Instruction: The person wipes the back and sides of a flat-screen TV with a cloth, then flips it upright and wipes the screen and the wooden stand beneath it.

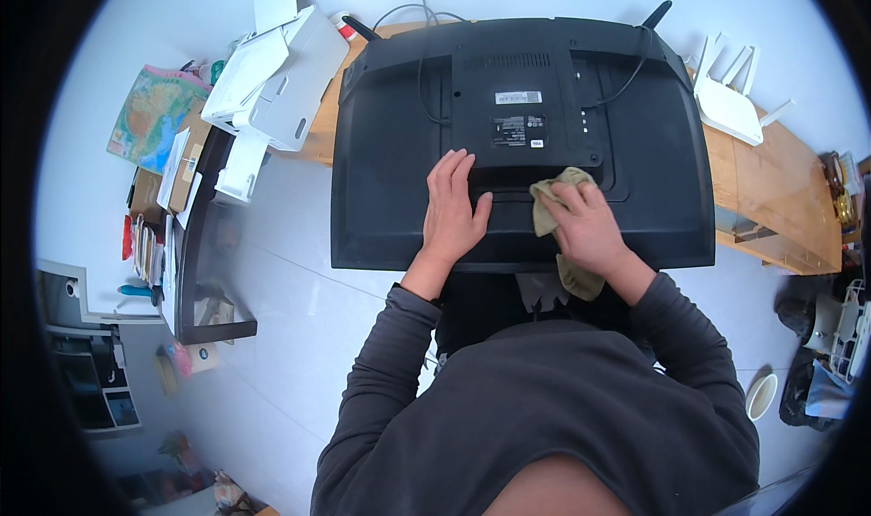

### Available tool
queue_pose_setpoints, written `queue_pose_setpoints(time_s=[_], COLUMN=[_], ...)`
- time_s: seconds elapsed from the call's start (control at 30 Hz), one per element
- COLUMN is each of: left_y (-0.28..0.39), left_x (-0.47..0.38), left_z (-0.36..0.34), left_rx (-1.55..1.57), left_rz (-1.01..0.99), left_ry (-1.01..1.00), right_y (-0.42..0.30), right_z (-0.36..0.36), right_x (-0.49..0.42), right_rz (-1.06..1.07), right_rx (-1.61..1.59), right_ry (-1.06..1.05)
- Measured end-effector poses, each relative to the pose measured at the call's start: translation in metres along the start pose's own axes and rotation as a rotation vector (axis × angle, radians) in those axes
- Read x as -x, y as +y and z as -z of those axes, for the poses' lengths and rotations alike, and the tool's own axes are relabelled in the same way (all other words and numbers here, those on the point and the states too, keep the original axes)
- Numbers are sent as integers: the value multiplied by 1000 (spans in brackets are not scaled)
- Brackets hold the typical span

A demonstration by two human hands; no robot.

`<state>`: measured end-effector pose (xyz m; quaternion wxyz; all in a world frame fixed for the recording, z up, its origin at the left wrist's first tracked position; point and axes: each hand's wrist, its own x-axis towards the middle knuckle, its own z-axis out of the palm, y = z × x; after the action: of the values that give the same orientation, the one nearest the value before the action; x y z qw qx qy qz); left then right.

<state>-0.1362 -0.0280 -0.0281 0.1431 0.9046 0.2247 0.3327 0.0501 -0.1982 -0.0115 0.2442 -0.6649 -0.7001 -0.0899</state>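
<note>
A black flat-screen television [395, 196] lies before me with its back panel facing up and its two feet pointing away from me. My left hand [450, 206] rests flat on the panel, left of the middle, with its fingers spread and nothing held. In my right hand [586, 227] is a crumpled olive-green cloth [546, 218], pressed against the panel right of the middle. One end of the cloth hangs below the television's near edge. Labels with writing [518, 131] and a vent grille [517, 60] are on the raised centre section.
Behind the television runs a wooden cabinet [762, 189] bearing a white router [731, 111] on the right. A white printer [286, 80] stands at the left, by a dark desk [197, 271]. Black cables [425, 60] cross the panel. A white bin [761, 397] is on the floor.
</note>
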Motion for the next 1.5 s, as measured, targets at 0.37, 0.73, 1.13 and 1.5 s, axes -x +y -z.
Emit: queue_pose_setpoints(time_s=[0.37, 0.73, 1.13, 1.5], left_y=[0, 0, 0, 3], left_x=[0, 1, 1, 1], left_z=[5, 6, 8, 6], left_rx=[27, 11, 48, 60], left_rz=[5, 6, 8, 10], left_ry=[-19, -36, -24, -1], right_y=[-18, 28, 47, 28], right_z=[-20, 14, 39, 21], right_x=[-59, -15, -15, -74], right_rz=[24, -131, -236, 127], right_rx=[69, 247, 29, 48], right_ry=[162, 138, 268, -210])
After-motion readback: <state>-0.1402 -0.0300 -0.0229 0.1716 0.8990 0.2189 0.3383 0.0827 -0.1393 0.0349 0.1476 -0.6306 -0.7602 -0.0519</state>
